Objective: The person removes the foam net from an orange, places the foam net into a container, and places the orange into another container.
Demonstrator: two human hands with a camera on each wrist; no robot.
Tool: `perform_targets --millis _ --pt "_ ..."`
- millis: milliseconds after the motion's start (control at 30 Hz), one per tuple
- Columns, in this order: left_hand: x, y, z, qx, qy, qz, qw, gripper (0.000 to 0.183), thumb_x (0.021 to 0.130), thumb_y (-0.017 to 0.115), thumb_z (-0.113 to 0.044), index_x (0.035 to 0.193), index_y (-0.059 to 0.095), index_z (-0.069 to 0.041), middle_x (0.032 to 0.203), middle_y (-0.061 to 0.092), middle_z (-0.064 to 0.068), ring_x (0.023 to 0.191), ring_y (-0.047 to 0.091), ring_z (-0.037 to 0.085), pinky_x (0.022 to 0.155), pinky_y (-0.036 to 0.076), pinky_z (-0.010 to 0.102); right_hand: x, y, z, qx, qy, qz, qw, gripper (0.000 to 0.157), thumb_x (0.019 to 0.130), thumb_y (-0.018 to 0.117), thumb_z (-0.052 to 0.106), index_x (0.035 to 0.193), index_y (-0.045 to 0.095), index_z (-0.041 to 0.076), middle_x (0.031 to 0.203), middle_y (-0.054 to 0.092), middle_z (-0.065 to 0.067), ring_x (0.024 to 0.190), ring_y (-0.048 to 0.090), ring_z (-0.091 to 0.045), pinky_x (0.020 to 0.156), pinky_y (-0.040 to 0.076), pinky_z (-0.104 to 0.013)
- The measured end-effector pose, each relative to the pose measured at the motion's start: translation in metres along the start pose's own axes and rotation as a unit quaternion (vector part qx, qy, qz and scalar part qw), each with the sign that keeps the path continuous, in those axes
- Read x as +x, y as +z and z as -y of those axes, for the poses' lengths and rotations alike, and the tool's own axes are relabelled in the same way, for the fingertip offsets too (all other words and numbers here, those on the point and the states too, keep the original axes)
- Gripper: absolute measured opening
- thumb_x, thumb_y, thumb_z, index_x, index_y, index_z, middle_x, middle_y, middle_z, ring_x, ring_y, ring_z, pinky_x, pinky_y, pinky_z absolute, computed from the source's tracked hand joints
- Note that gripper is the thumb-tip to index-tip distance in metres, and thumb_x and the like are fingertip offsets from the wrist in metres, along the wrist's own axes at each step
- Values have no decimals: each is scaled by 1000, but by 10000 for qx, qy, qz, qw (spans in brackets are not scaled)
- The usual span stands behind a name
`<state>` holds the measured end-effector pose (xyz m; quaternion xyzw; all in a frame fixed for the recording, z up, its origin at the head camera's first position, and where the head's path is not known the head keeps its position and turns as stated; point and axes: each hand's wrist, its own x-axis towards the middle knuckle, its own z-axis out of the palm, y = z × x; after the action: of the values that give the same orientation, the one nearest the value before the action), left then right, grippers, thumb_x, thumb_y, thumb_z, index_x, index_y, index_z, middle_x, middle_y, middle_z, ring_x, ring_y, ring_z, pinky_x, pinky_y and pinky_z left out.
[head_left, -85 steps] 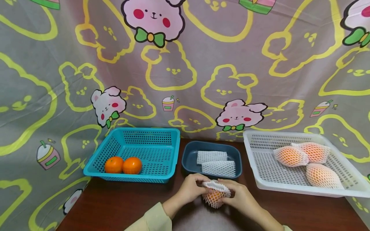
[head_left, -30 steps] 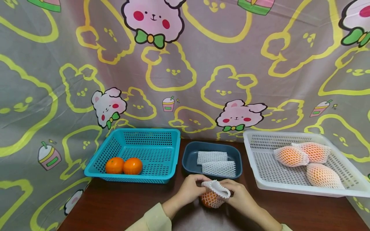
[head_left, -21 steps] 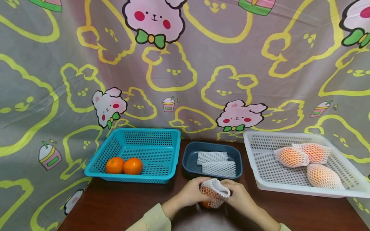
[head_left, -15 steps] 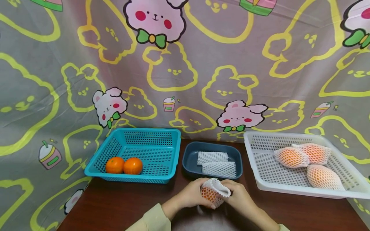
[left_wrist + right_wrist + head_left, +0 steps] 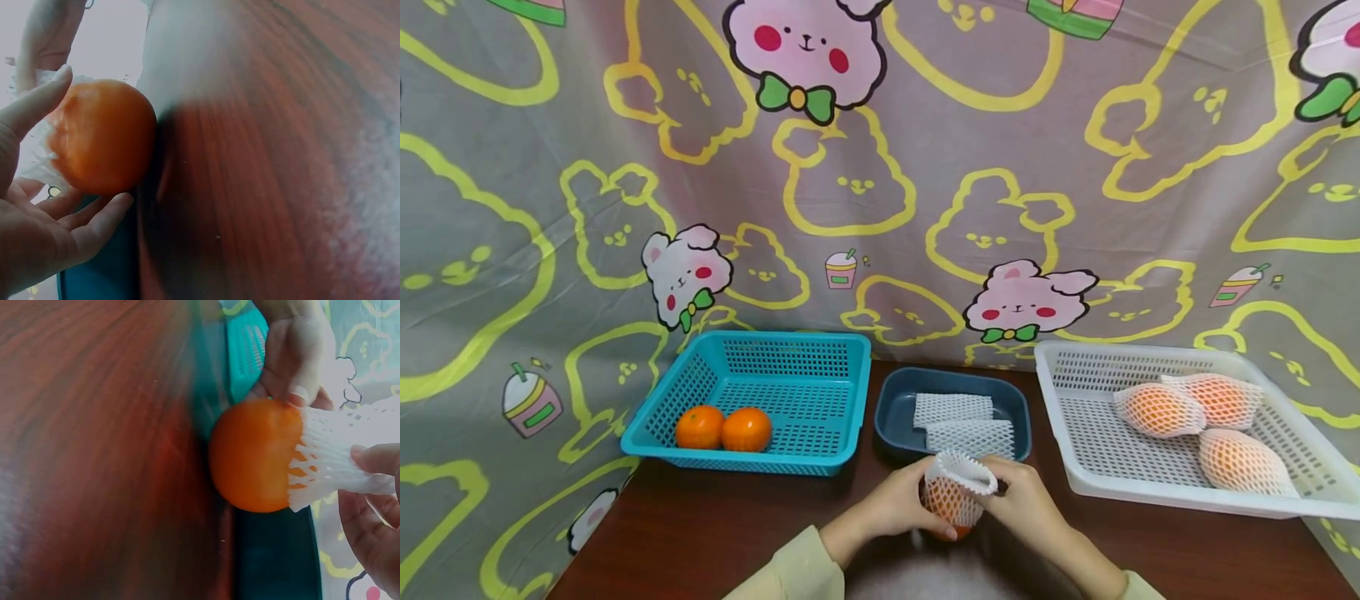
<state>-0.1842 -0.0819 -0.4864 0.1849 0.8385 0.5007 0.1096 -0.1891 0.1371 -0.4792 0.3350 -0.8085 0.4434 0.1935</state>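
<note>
An orange (image 5: 253, 456) is partly inside a white foam net sleeve (image 5: 322, 456); its lower part is bare in both wrist views. My left hand (image 5: 901, 502) grips the orange from the left, with the thumb low on its near side and fingers (image 5: 103, 222) curled round it. My right hand (image 5: 1026, 507) pinches the sleeve's side near the open top, between thumb and fingers (image 5: 375, 459). In the head view the sleeve's mouth gapes upward above the orange, which is close over the table (image 5: 737, 533).
A teal basket (image 5: 793, 457) with two bare oranges (image 5: 724, 429) stands at left. Behind the hands, a dark blue tray (image 5: 891, 446) holds two flat foam sleeves (image 5: 970, 436). A white basket (image 5: 1150, 493) with three sleeved oranges (image 5: 1236, 460) is at right. A patterned cloth (image 5: 880, 208) hangs behind.
The sleeve has risen on the orange, and its mouth now stands taller and wider above the fruit. My left hand has shifted its hold lower round the orange. The baskets and tray stay put.
</note>
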Motion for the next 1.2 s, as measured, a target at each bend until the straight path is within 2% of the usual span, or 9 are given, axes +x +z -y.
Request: perform_targets --millis 133,300,400,533,667,800,933,1067,1200 --pt "0 1 3 155 -10 118 9998 79 69 98 -19 138 60 -13 122 66 -9 106 59 4 99 46 28 10 -6 3 -116 53 -30 9999 28 70 86 -10 89 76 8 91 72 1 83 63 -7 68 56 -28" --pt "2 0 5 289 -19 226 9993 75 72 96 -23 138 61 -12 127 65 -7 109 58 5 102 45 30 27 -18 8 -245 221 -119 9994 24 77 85 -5 97 77 6 101 73 -1 89 66 -14 73 58 -28" --pt "3 -1 5 360 -7 304 9989 70 73 95 -23 136 64 -15 128 64 -6 109 57 6 101 46 31 36 -21 4 -308 186 -381 9986 22 80 82 -7 98 77 5 104 71 0 92 65 -16 77 55 -21" --pt "3 -2 5 381 -63 406 9984 66 75 93 -23 134 66 -17 125 63 -7 106 55 7 98 47 31 47 -18 -6 -344 132 -863 9956 24 80 79 -12 100 77 2 102 68 -3 88 62 -17 76 48 -11" --pt "3 -1 3 374 -42 422 9984 67 75 94 -22 135 65 -14 125 64 -7 106 56 6 96 47 30 55 -11 -17 -485 185 -1140 9921 30 80 77 -15 106 78 0 102 66 -8 84 59 -18 70 44 -10" --pt "3 -1 3 339 -79 429 9985 68 74 94 -20 135 65 -15 126 64 -7 106 56 6 97 46 29 61 -3 -28 -737 287 -1238 9892 33 80 76 -16 109 79 0 102 65 -12 86 58 -22 69 44 -14" --pt "3 -1 4 260 -145 474 9984 67 74 94 -18 135 65 -16 126 63 -7 106 56 6 98 46 29 66 7 -37 -1059 374 -1284 9853 31 81 76 -14 109 79 0 102 64 -12 90 54 -27 73 46 -28" --pt "3 -2 4 200 -177 484 9985 66 75 93 -17 135 65 -16 126 63 -7 106 56 6 98 46 29 72 14 -43 -1400 208 -1331 9809 28 81 77 -13 106 80 0 101 64 -15 88 52 -32 73 46 -41" --pt "2 -1 3 244 -131 420 9987 67 74 94 -18 135 65 -16 126 63 -7 106 56 5 98 46 28 77 18 -49 -1700 39 -1297 9769 28 80 76 -14 104 80 1 101 64 -18 87 53 -37 75 46 -47"
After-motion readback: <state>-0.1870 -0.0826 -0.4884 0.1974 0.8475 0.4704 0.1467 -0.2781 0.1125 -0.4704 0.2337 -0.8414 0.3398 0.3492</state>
